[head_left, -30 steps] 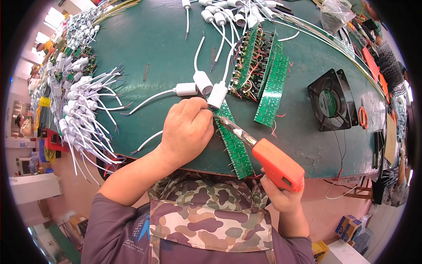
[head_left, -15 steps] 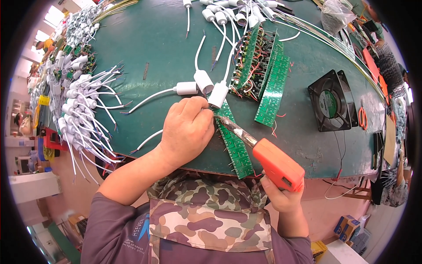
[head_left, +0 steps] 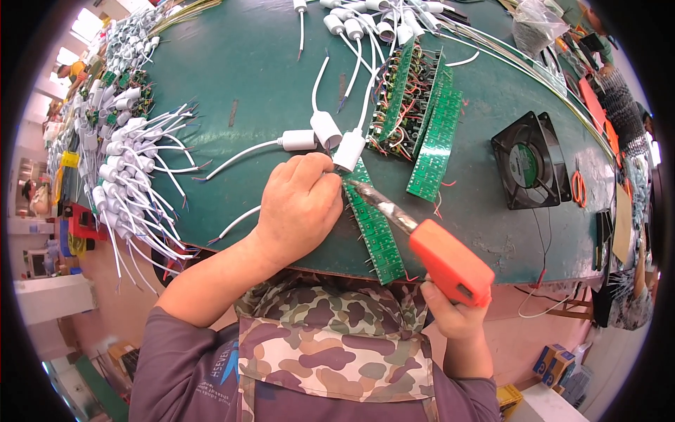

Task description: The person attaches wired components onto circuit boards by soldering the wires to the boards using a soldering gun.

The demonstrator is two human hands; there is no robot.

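My right hand (head_left: 457, 313) grips the handle of an orange soldering gun (head_left: 451, 261). Its metal barrel points up and left, the tip just over the far end of a green circuit board strip (head_left: 380, 243). Next to that end, my left hand (head_left: 301, 204) is closed in a pinch; what its fingers hold is hidden. Right beyond the fingertips lie white cylindrical sockets with cables: one socket (head_left: 349, 150) touches the strip's far end, a second socket (head_left: 325, 130) leans beside it, and a third socket (head_left: 299, 141) lies to the left.
A big pile of white wired sockets (head_left: 126, 176) covers the table's left side. Further boards with wired components (head_left: 404, 105) stand beyond my hands. On the right are a black fan (head_left: 531, 162) and orange-handled scissors (head_left: 579, 188). More sockets (head_left: 351, 28) lie at the far edge.
The soldering gun in my right hand has drawn back slightly to the right, its tip moving off from my left fingertips. My left hand stays in place.
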